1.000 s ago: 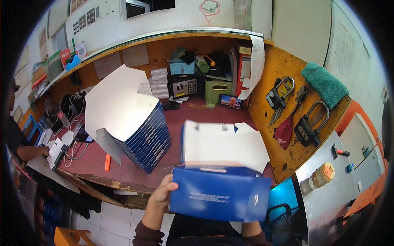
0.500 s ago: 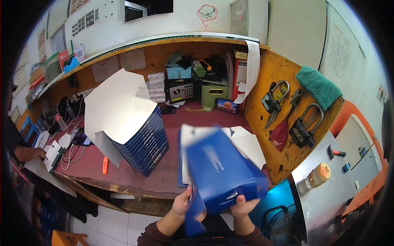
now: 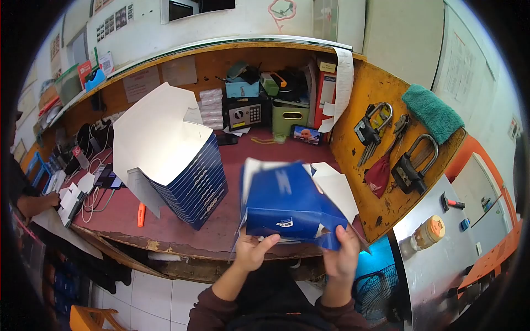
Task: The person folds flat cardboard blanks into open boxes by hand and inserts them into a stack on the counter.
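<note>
Currently holding a glossy blue cardboard box (image 3: 276,193) over the dark red surface (image 3: 243,154), gripping its near left edge with the fingers of the left hand (image 3: 253,254) and its right flap with those of the right hand (image 3: 342,255). Held near a tall stack of nested blue, white-lined boxes (image 3: 203,187).

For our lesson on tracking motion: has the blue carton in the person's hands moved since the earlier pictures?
Yes: judged against the desk's front edge, the blue carton has shifted forward, away from the body, and is now mostly above the desk.
</note>
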### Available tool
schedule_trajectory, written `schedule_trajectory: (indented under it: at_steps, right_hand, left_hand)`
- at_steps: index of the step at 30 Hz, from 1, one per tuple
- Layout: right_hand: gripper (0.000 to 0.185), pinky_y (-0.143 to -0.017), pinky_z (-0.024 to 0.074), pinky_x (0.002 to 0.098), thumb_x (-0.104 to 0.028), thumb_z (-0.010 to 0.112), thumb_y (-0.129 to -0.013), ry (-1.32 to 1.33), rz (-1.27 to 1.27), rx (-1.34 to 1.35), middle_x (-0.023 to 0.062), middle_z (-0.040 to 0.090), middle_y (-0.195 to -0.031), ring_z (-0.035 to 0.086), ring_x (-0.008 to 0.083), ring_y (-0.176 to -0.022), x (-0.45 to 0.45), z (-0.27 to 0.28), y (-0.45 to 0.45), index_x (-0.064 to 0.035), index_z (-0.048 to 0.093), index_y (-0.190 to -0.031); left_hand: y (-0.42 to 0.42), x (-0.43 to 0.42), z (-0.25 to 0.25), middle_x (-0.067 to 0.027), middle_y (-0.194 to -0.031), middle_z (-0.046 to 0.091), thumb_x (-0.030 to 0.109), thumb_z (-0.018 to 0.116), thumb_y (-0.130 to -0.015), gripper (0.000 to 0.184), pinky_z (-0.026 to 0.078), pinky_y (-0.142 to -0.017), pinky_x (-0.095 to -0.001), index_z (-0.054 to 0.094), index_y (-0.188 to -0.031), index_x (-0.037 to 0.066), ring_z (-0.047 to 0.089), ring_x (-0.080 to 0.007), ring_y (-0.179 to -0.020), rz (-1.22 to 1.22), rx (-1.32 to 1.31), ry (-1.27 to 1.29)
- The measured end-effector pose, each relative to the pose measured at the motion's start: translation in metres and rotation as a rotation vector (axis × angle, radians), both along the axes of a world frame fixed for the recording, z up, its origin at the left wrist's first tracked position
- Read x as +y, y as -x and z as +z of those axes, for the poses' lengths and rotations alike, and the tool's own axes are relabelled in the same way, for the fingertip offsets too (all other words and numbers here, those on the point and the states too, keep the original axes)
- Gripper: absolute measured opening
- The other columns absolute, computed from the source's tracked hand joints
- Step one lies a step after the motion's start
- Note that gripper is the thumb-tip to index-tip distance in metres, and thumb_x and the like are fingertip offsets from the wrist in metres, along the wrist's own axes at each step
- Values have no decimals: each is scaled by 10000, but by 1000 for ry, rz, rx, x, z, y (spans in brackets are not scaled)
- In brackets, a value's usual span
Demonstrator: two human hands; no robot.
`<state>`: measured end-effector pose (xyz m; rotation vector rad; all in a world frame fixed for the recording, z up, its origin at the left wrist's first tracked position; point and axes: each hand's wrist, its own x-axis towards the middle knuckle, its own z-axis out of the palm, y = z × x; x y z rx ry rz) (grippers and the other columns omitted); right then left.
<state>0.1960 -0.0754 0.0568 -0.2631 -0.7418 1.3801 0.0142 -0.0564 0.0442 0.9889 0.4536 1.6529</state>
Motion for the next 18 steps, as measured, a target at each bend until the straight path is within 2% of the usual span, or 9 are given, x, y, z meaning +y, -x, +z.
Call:
schedule_trajectory:
  at_steps: [2, 3, 5, 7, 9, 11, 14, 16, 18]
  right_hand:
    - [399, -743, 457, 273, -94, 540, -821, -40, 635, 408, 127, 579, -1011, 577, 181, -850, 5, 0, -22, 42, 427, -1179]
    - [399, -743, 457, 273, -94, 540, -821, -38, 635, 408, 127, 579, -1011, 577, 181, -850, 0, 8, -17, 42, 427, -1179]
    - [425, -721, 459, 254, -35, 585, -781, -66, -193, -139, 119, 571, -1038, 577, 153, -844, -9, 19, 6, 40, 436, -1172]
    - [360, -796, 451, 297, -21, 574, -801, 155, -679, -562, 108, 566, -1046, 553, 169, -928, -9, -10, 28, 41, 455, -1136]
    - [304, -702, 456, 251, -60, 588, -809, -75, -916, -256, 67, 571, -1018, 556, 148, -863, 10, -32, 68, -4, 487, -1090]
    - [248, -582, 421, 207, -67, 585, -814, 82, -452, 129, 19, 574, -946, 540, 114, -758, -2, -17, 84, -52, 513, -1051]
    - [263, -496, 371, 193, -33, 561, -818, 151, -157, 169, -3, 555, -891, 499, 87, -676, 4, -14, 63, -88, 511, -1070]
    - [289, -593, 435, 220, -5, 551, -811, 60, -54, 224, 20, 564, -946, 533, 110, -742, 13, -29, 51, -76, 506, -1088]
    - [282, -678, 446, 248, 3, 545, -810, 74, -301, 75, 38, 570, -970, 545, 131, -797, 13, -11, 59, -61, 511, -1083]
  left_hand:
    - [13, 7, -4, -78, -754, 624, 5, 618, -763, 142, 481, -625, -254, 588, -901, 5, 605, -137, -651, 181, 410, -175]
    - [16, 9, -5, -78, -754, 624, 5, 618, -763, 142, 481, -625, -254, 588, -901, 5, 605, -137, -651, 181, 410, -172]
    - [19, 10, -5, -86, -787, 637, 11, 631, -755, 145, 488, -625, -265, 592, -894, -1, 617, -136, -648, 175, 549, -238]
    - [-3, 4, -7, -109, -818, 641, -13, 615, -770, 131, 497, -596, -260, 589, -899, -15, 614, -143, -624, 173, 433, -273]
    - [-24, -8, -10, -115, -844, 635, -29, 584, -798, 114, 507, -581, -250, 579, -911, -30, 614, -148, -638, 55, 101, -162]
    - [-27, -6, -20, -103, -830, 621, -36, 550, -822, 112, 513, -562, -238, 564, -934, -37, 605, -146, -624, 83, 206, -212]
    - [-17, -8, -26, -86, -926, 597, 65, 547, -851, 153, 500, -616, -277, 561, -997, 24, 585, -165, -800, 109, 372, -112]
    - [-2, -1, -9, -80, -1022, 557, 230, 435, -904, 254, 459, -624, -306, 531, -1071, 65, 516, -196, -929, -469, -516, 213]
    - [6, -6, -4, -83, -1045, 544, 266, 393, -915, 297, 446, -613, -309, 516, -1095, 65, 496, -199, -941, -600, -807, 411]
